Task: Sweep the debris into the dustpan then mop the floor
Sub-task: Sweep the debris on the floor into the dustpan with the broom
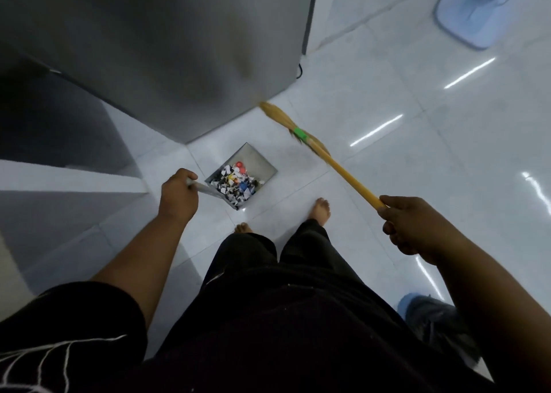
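There is one dustpan [253, 160], made of grey metal, and one broom [351, 181] with a yellow stick. There are two hands and two bare feet [321, 210].

The left hand [179, 195] has its fingers curled tight round the dustpan's handle [200, 187]. The right hand [408, 225] has its fingers wrapped round the near end of the broom stick.

The debris [235, 185] sits in one pile inside the dustpan. It is lots of little white and black paper bits, plus some red, blue and yellow pieces.

The dustpan is down by the floor [387, 94], just in front of the feet, near the corner of a big grey cabinet [179, 49]. I cannot tell if it touches the floor. The broom's straw end [275, 113] has a green band [299, 133] and reaches that same corner.

The floor is shiny white tile with lights gleaming on it. One pale blue thing [477, 10] lies at its far right edge. A white ledge [59, 178] is on the left.
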The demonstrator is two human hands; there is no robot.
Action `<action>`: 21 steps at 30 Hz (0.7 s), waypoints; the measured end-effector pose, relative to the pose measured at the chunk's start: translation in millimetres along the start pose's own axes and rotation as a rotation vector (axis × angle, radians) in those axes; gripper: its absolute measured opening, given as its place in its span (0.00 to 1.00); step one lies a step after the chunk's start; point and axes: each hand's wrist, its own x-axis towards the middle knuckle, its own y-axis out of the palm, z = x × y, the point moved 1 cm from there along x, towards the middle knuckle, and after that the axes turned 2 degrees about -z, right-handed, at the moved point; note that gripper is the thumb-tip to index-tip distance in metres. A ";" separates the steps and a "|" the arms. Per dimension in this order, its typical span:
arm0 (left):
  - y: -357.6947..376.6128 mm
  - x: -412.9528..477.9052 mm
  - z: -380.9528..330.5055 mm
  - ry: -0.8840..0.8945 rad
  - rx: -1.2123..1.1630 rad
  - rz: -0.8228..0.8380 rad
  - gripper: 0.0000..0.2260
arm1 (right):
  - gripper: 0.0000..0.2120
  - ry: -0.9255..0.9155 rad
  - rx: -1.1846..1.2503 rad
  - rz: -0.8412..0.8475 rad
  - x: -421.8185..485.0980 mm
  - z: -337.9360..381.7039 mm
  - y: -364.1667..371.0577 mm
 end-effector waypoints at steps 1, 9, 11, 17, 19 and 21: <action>6.6 3.3 -11.5 0.007 0.010 0.015 0.06 | 0.08 0.003 0.012 -0.023 4.5 -5.8 -12.3; 66.5 35.6 -91.5 0.028 0.077 0.089 0.06 | 0.13 0.047 0.115 -0.160 42.7 -42.7 -101.7; 84.2 43.6 -109.5 0.043 0.104 0.109 0.07 | 0.09 0.047 0.108 -0.167 60.5 -47.5 -116.9; 129.9 61.4 -157.8 0.088 0.257 0.191 0.09 | 0.07 0.160 0.153 -0.098 117.3 -47.0 -116.4; 140.6 65.8 -169.0 0.102 0.297 0.196 0.09 | 0.09 0.210 0.246 -0.010 128.7 -44.1 -103.7; 147.2 70.8 -178.0 0.112 0.316 0.189 0.09 | 0.06 0.196 0.253 0.051 129.7 -40.2 -93.7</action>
